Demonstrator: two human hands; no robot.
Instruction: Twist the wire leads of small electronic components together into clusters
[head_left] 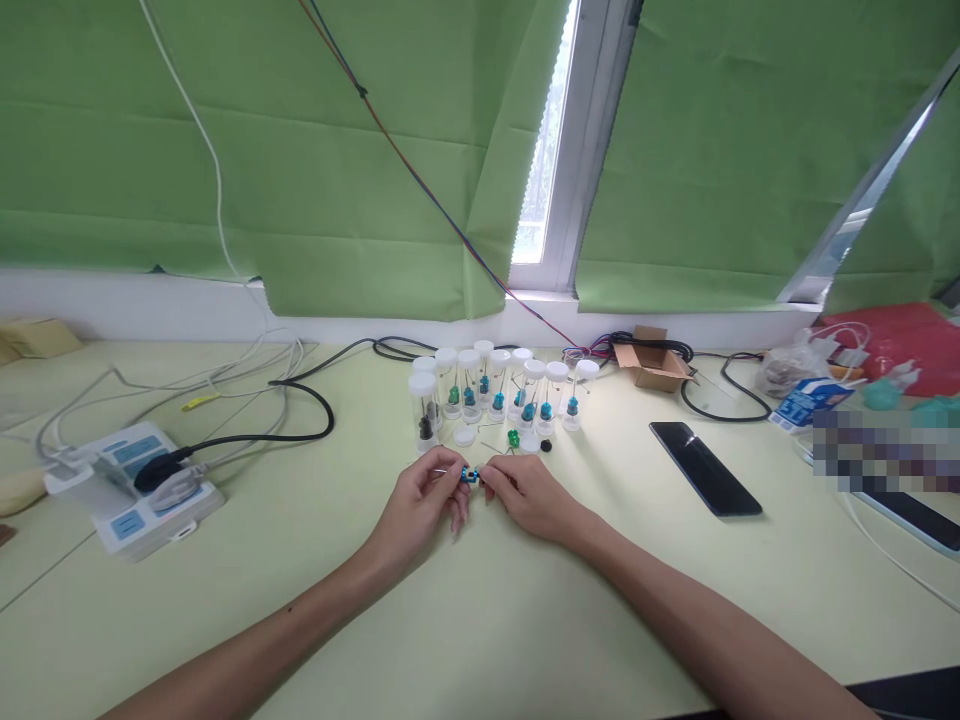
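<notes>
My left hand (421, 497) pinches a small blue part (469, 475) between thumb and fingers, low over the table. A thin metal pin sticks out of it to the left. From the other side my right hand (531, 492) closes its thumb and forefinger on the same part's right end; its fingertips are partly hidden. Just beyond the hands lie a small green part (514, 438), a small black part (546, 446) and a white cap (464, 436). Behind these stand several clear tubes (573, 395) with white lids, holding blue, green or black pieces on thin rods.
To the left is a white power strip (157, 490) with plugs and cables. A dark phone (705, 468) lies to the right, near an open cardboard box (651, 362). Further right are a blue-and-white packet (814, 400), a red bag (911, 350) and another phone (911, 515).
</notes>
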